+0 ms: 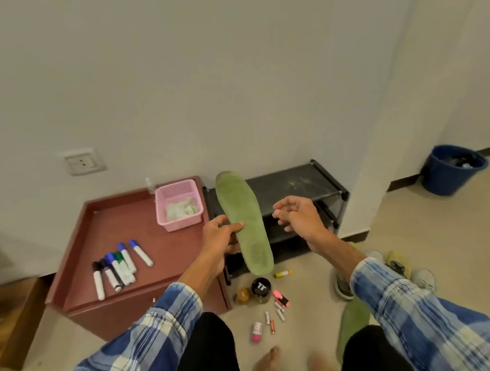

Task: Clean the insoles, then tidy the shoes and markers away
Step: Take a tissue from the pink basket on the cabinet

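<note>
Insole-cleaning step. Left hand (pixel 221 237) grip pinches green insole (pixel 244 223) upright before the shoe rack (pixel 294 182); right hand (pixel 296 214) loose, empty — next needs a wipe from the pink basket (pixel 179 205).

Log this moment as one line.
left hand: holds green insole upright | right hand: open, empty | markers: on red cabinet

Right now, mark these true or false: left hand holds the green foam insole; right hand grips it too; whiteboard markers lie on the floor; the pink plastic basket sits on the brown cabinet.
1. The left hand holds the green foam insole: true.
2. The right hand grips it too: false, it hovers open beside it.
3. The whiteboard markers lie on the floor: false, they lie on the brown cabinet.
4. The pink plastic basket sits on the cabinet: true.
</note>
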